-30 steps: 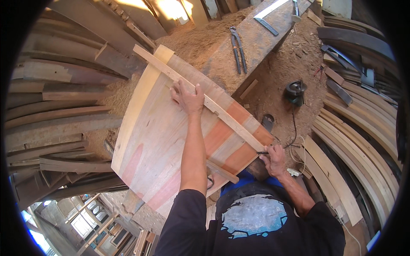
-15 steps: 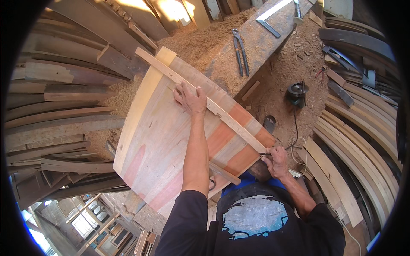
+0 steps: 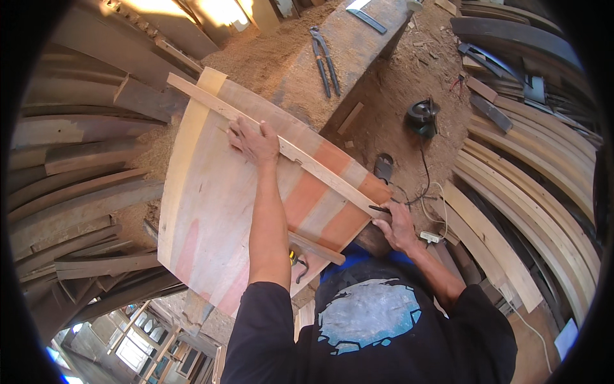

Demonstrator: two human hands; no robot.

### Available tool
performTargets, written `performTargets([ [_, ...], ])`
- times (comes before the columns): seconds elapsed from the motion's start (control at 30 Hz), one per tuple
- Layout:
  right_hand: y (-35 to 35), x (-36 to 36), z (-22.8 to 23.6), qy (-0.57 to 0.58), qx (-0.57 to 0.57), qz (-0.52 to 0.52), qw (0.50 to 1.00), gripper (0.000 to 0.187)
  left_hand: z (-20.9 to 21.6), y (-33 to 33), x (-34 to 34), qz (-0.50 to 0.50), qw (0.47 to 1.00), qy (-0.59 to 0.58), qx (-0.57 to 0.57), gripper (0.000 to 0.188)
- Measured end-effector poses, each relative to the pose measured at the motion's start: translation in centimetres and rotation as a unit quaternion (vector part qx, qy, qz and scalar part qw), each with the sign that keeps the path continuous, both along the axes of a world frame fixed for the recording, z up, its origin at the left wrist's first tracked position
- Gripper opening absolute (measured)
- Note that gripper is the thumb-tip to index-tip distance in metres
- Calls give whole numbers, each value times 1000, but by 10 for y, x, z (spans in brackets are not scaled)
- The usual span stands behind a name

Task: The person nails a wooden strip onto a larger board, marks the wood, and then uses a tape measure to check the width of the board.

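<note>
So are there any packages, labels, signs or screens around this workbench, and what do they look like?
None that I can make out.
Nearest thing: a pale blue patch on the person's dark shirt, bottom centre, irregular in shape.
A white sheet lies at the lower right edge, apparently blank.

left hand (image 3: 254, 141) on wooden strip (image 3: 275, 144), board (image 3: 224, 205), pincers (image 3: 325, 61)

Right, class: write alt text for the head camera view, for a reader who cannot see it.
A person's left hand presses a long wooden strip across a large board panel, while the right hand holds a pencil at the strip's end. Curved planks and sawdust surround them.
</note>
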State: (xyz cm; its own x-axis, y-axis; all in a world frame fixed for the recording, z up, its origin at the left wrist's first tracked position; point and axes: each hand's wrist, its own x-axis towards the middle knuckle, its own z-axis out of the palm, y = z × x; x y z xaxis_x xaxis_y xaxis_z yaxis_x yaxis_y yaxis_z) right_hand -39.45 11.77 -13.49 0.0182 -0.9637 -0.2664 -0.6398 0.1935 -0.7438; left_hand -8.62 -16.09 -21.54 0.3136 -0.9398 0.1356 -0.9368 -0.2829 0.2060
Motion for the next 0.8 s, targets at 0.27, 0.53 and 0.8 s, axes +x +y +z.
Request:
performTargets([
  [0.27,3,-9,-11,-140,147,-116,972,33,3,-2,1,-11,999,40,11,71],
  [0.53,2,-17,-23,-187,157,-72,967,23,5,-2,0,0,999,32,22,72],
  [0.8,1,-22,-31,-234,176,-78,953,23,3,-3,2,3,999,37,22,73],
])
